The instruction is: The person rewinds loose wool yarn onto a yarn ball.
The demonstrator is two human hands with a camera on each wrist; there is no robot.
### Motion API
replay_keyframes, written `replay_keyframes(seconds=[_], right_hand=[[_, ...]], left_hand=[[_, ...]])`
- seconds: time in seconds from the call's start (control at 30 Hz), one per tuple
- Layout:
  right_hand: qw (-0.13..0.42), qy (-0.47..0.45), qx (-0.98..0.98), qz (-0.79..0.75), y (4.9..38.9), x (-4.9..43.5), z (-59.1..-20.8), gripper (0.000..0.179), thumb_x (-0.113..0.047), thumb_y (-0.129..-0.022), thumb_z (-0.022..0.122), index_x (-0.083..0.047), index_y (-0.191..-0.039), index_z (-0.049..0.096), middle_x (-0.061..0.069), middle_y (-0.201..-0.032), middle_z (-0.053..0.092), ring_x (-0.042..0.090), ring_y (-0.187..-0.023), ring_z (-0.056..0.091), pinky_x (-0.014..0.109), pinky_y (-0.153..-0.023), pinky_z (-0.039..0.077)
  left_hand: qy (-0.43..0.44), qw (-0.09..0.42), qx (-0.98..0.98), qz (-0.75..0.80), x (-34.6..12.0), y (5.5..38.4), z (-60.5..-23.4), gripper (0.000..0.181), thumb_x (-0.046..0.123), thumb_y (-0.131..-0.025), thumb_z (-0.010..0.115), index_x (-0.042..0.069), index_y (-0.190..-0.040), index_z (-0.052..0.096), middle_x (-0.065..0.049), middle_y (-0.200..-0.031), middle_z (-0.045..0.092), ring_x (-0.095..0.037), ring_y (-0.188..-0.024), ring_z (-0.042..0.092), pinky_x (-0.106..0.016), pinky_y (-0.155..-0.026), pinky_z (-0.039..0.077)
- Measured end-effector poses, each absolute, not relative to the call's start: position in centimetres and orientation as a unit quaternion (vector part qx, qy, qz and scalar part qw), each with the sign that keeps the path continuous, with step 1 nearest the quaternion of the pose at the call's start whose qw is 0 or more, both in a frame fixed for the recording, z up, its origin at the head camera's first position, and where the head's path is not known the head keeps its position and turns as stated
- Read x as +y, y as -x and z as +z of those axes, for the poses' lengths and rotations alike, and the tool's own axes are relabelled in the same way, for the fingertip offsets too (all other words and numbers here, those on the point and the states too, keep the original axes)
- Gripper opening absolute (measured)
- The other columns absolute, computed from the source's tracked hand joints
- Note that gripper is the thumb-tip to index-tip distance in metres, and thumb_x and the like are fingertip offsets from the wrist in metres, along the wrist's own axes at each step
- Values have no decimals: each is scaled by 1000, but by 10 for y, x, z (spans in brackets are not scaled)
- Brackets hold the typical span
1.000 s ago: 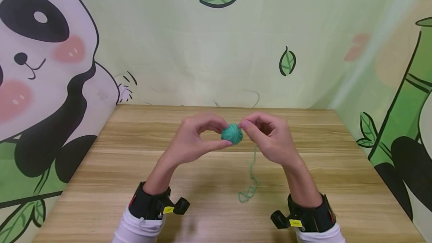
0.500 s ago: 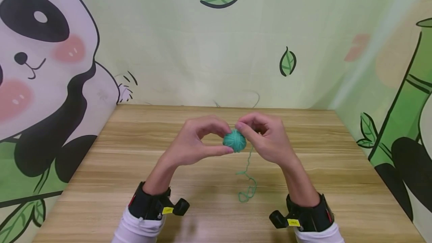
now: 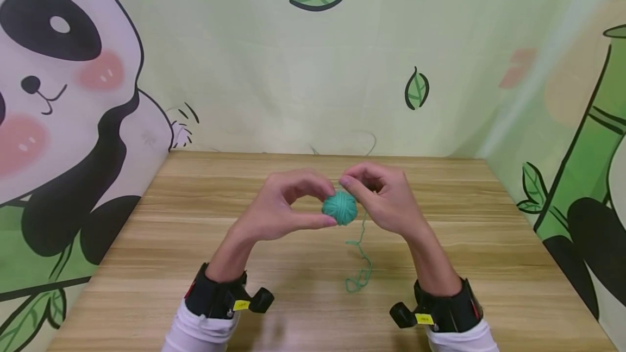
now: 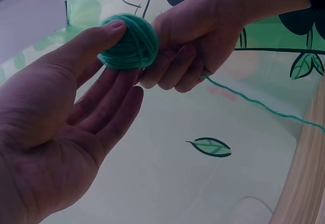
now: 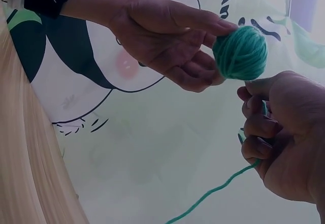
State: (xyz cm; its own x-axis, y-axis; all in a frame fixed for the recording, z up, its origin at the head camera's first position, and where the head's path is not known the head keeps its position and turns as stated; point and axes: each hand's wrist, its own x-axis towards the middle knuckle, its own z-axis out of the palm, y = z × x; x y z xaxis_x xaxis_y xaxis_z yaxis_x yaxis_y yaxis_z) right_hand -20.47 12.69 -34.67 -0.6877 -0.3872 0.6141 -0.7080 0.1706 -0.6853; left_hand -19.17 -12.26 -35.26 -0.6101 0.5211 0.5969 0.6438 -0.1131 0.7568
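Observation:
A small ball of teal yarn point(image 3: 339, 208) is held up above the table between the thumb and fingers of my left hand point(image 3: 281, 208). Just right of it, my right hand point(image 3: 386, 197) pinches the yarn strand near the ball's upper side, its other fingers curled in. From under that hand the loose strand point(image 3: 362, 249) hangs down and ends in a small tangle on the tabletop. In the right wrist view the strand point(image 5: 218, 187) leaves the curled fingers at their lower side. The left wrist view shows the ball point(image 4: 133, 43) with wraps running around it.
The wooden table point(image 3: 195, 194) spreads under both hands. Behind it hangs a pale green backdrop point(image 3: 235, 69) printed with a panda, leaves and bamboo. Both wrists wear black straps with small cameras, the left one point(image 3: 217, 292) and the right one point(image 3: 447, 308).
The ball has come slightly lower and turned in my left fingers. My right hand has shifted a little to the left, over the ball's top right. The hanging strand has swung left.

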Motion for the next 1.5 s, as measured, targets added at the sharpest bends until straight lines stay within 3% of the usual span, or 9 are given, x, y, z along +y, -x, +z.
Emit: replay_keyframes(seconds=[0.2, 0.47, 0.63, 0.87, 1.0, 1.13, 1.27, 1.5], right_hand=[[134, -355, -764, 522, 206, 127, -347, 10, 0, -109, 71, 0, -108, 81, 0, -78, 65, 7, -63, 52, 20, -57, 44], [110, -339, -782, 512, 209, 126, -349, 12, -1, -111, 69, 0, -112, 81, 7, -86, 75, 16, -64, 59, 21, -60, 50], [88, -336, -790, 505, 209, 125, -348, 14, -2, -112, 68, 1, -115, 81, 10, -92, 80, 12, -65, 62, 20, -60, 52], [60, -370, -795, 477, 210, 126, -350, 19, -2, -113, 64, -3, -118, 82, 3, -78, 68, 8, -60, 51, 22, -57, 45], [53, -400, -785, 470, 209, 126, -352, 18, 1, -112, 63, -5, -108, 79, -2, -72, 56, 6, -61, 47, 22, -56, 42], [53, -418, -782, 459, 209, 126, -351, 17, -1, -112, 65, -8, -103, 77, -4, -69, 51, 6, -59, 44, 22, -55, 39], [51, -422, -786, 448, 207, 125, -349, 15, -4, -111, 68, -10, -102, 78, -7, -68, 51, 4, -58, 43, 21, -54, 37], [52, -440, -776, 448, 204, 122, -345, 18, -2, -110, 70, -11, -96, 78, -6, -68, 52, 3, -60, 43, 21, -55, 36]], left_hand=[[432, 55, -665, -607, -123, 191, -352, 42, -18, -82, 91, -2, -119, 76, -24, -117, 78, -14, -107, 78, -34, -99, 69], [428, 60, -661, -613, -124, 192, -352, 46, -20, -82, 89, -6, -124, 75, -28, -119, 78, -14, -107, 79, -35, -98, 69], [425, 76, -658, -617, -125, 192, -352, 46, -21, -81, 89, -8, -123, 75, -29, -119, 77, -12, -108, 79, -35, -99, 70], [408, 98, -652, -631, -125, 194, -353, 41, -21, -82, 87, -8, -119, 75, -8, -116, 79, -12, -105, 79, -34, -99, 70], [394, 115, -655, -634, -125, 196, -353, 39, -21, -83, 86, -8, -118, 75, 3, -116, 79, -11, -104, 79, -33, -99, 70], [373, 130, -661, -639, -126, 197, -353, 38, -18, -85, 86, -8, -119, 75, 7, -114, 80, -11, -104, 80, -32, -99, 70], [357, 141, -666, -639, -127, 198, -352, 36, -16, -87, 87, -6, -120, 76, 2, -114, 82, -12, -103, 80, -32, -99, 69], [351, 163, -672, -632, -128, 201, -352, 36, -15, -88, 87, -5, -121, 76, -21, -114, 81, -13, -102, 80, -32, -99, 70]])
